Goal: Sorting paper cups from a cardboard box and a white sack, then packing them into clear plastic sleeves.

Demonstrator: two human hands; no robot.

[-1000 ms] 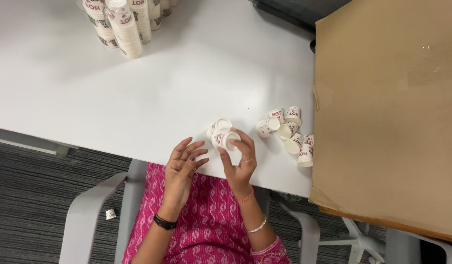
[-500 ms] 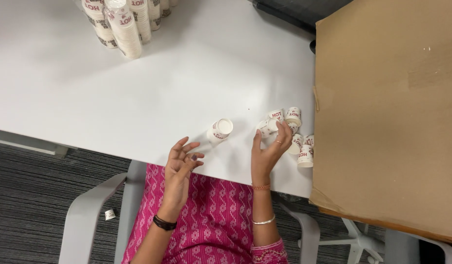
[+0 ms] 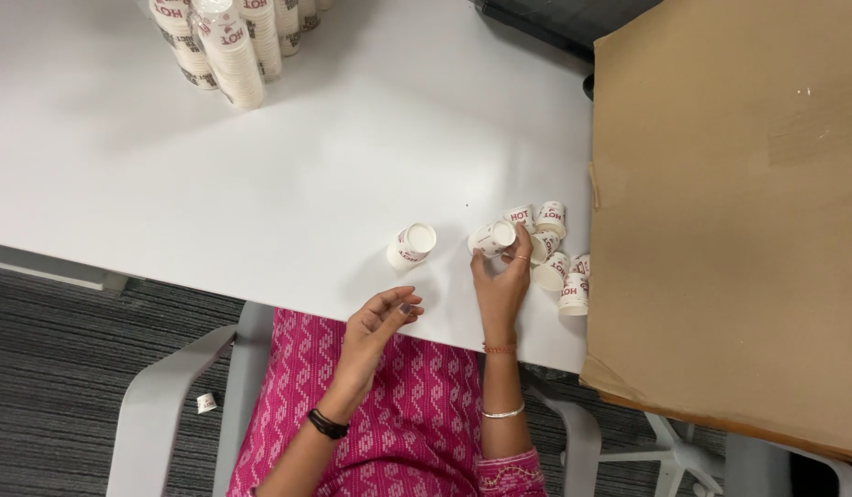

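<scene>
My right hand (image 3: 501, 285) grips a small white paper cup (image 3: 491, 237) with red print, lifted on its side at the left edge of a cluster of several loose paper cups (image 3: 556, 250) on the white table (image 3: 260, 184). My left hand (image 3: 382, 322) hovers over the table's near edge, fingers loosely curled and holding nothing. A short stack of paper cups (image 3: 411, 246) lies on its side on the table just above my left hand.
Tall sleeves of stacked paper cups (image 3: 231, 41) stand at the far left of the table. A large brown cardboard sheet (image 3: 730, 212) covers the right side and overhangs the edge. A grey chair's arms (image 3: 159, 405) frame my lap below.
My right hand let go of the short stack, which now lies on the table, reached right to the loose cluster and took hold of a single cup. My left hand drew back toward the table's edge.
</scene>
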